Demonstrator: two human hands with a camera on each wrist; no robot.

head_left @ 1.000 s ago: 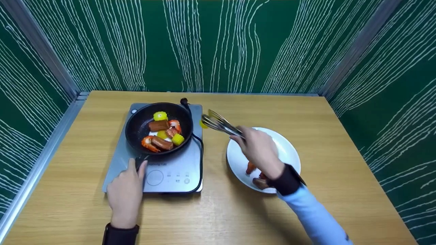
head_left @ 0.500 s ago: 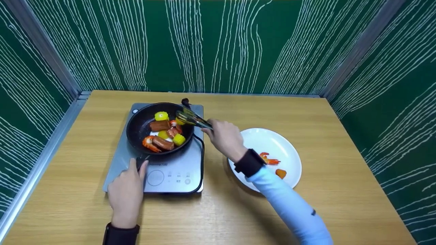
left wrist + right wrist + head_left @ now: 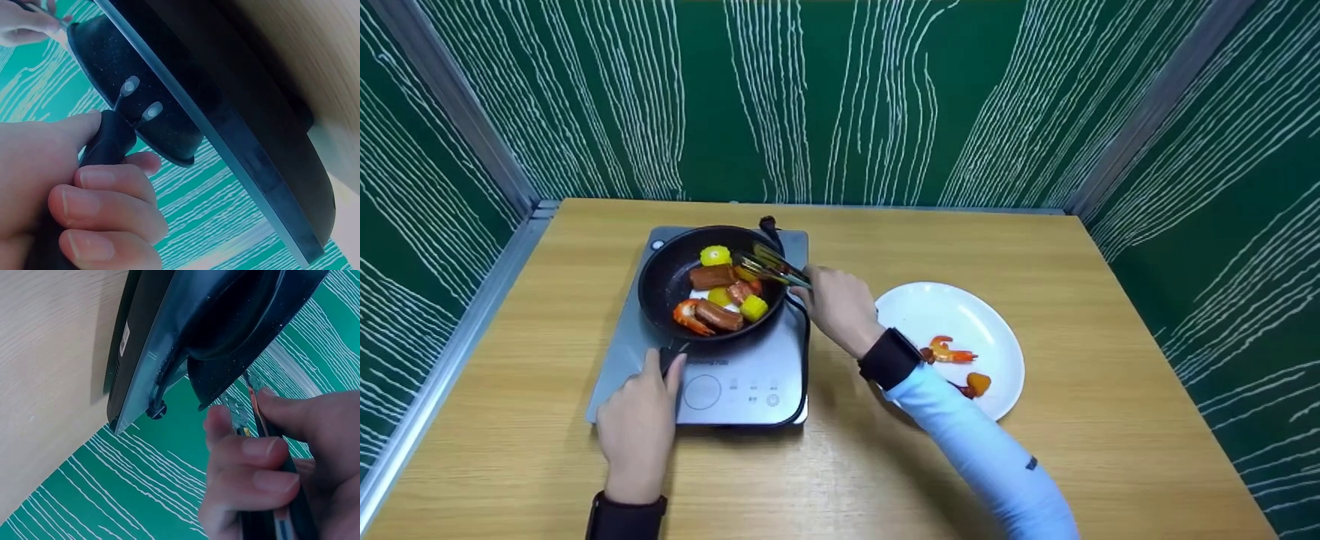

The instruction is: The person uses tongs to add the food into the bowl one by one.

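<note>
Head view | Step (judged): adding or turning yellow, brown and orange food pieces [image 3: 718,316] in round black frying pan [image 3: 661,289] | Left grip [image 3: 636,427]: curled round pan's black handle [image 3: 109,140] | Right grip [image 3: 840,309]: wrapped round slim metal tongs [image 3: 789,274], tips within pan rim; tong load unclear | Next (judged): part tongs, pan held steady

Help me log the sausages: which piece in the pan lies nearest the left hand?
The brown sausage piece on the near side of the pan, beside a shrimp; the other sausages lie farther back.
</note>
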